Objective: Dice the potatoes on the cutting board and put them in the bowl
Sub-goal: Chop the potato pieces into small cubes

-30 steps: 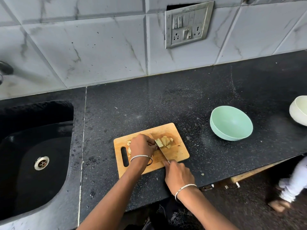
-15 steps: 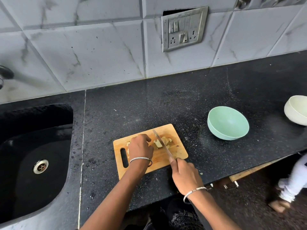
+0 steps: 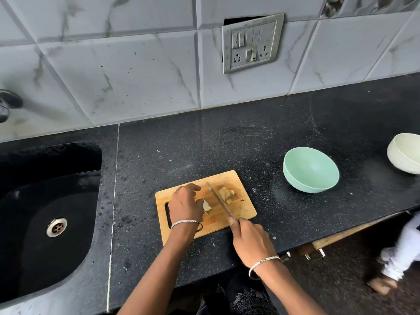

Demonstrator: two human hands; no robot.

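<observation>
A wooden cutting board (image 3: 241, 178) lies on the black counter. My left hand (image 3: 185, 202) rests on the board and holds down a pale potato piece (image 3: 206, 206) at its fingertips. My right hand (image 3: 250, 241) grips a knife (image 3: 219, 198), whose blade runs across the board between that piece and a small heap of cut potato pieces (image 3: 225, 193) on its right. A mint green bowl (image 3: 311, 172) stands to the right of the board, tilted toward me, with nothing visible inside.
A black sink (image 3: 45, 212) with a steel drain lies to the left. A cream bowl (image 3: 404, 153) sits at the far right of the counter. A tiled wall with a switch plate (image 3: 251, 43) stands behind. Another person's white-clad leg (image 3: 400, 253) shows at the lower right.
The knife has swept the cut pieces to the right on the board, apart from the piece under my left hand. My right hand has drawn back toward the counter edge.
</observation>
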